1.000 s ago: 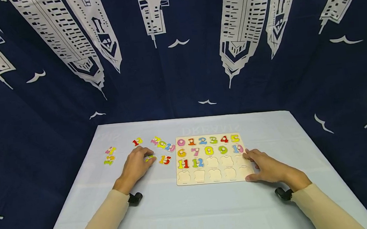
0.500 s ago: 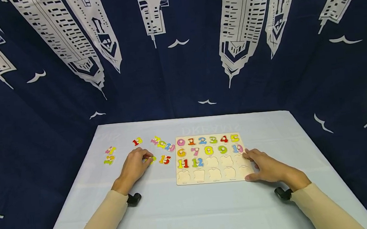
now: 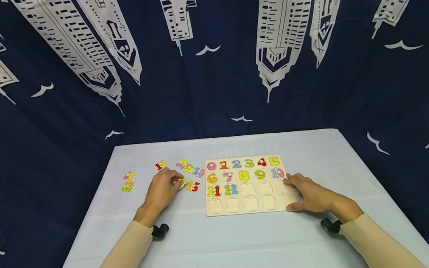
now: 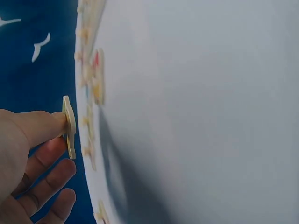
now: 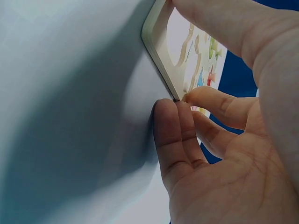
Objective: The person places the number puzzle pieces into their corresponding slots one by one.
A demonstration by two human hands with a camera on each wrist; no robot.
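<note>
My left hand [image 3: 159, 194] pinches a yellow-and-green number piece [image 3: 182, 182] between thumb and fingers. In the left wrist view this piece [image 4: 70, 127] is seen edge-on, raised off the table; the hand partly hides its digits. A wooden number board [image 3: 240, 210] lies on the table, with pieces 0 to 12 seated and bare recesses after them. At the board's right edge rests my right hand [image 3: 315, 195], thumb by the near corner and index finger farther up. The right wrist view shows those fingers [image 5: 167, 126] fairly straight against the board's side [image 5: 161, 65].
Loose pieces lie left of the board: a 15 [image 3: 192, 186], a red-and-yellow 13 [image 3: 160, 165], and an overlapping group with a 20 [image 3: 198, 172]. Two more pieces [image 3: 128, 187] sit farther left on the white table [image 3: 225, 252]. A dark patterned cloth [image 3: 195, 89] hangs behind.
The left hand has taken hold of the yellow-and-green piece and moved slightly right and away with it. The right hand stays at the board's edge.
</note>
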